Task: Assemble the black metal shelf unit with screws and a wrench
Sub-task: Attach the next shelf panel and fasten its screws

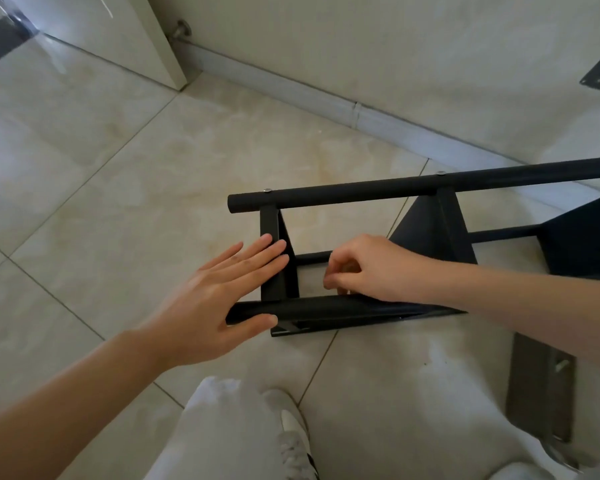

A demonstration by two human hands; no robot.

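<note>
Two bare hands on a black metal shelf unit (426, 233) lying on its side on the tiled floor (118, 188), right of centre and running off the right edge. Far tube (395, 187) on top with two silvery screw heads (267, 191) showing, one near its left end, one further right. Near tube (326, 304) closest to the body, with flat black cross panels joining the two.

Left hand (219, 299) laid flat, fingers (267, 251) straight and pressed together against the leftmost cross panel (274, 268), thumb resting on the left end of the near tube. No curl, just pressing.

Right hand (364, 268) reaching in from the right, over the gap between the panels, fingertips bunched and pinching something small just above the near tube. Can't tell what, too hidden by the fingers. No wrench clearly visible anywhere.

Also around: pale trouser leg (229, 427) and a light sneaker (295, 441) at the near edge, a grey flat metal piece (537, 386) on the floor near right, white baseboard (326, 102) along the far wall, and a white door edge (160, 39) with a doorstop (181, 31) far left.
</note>
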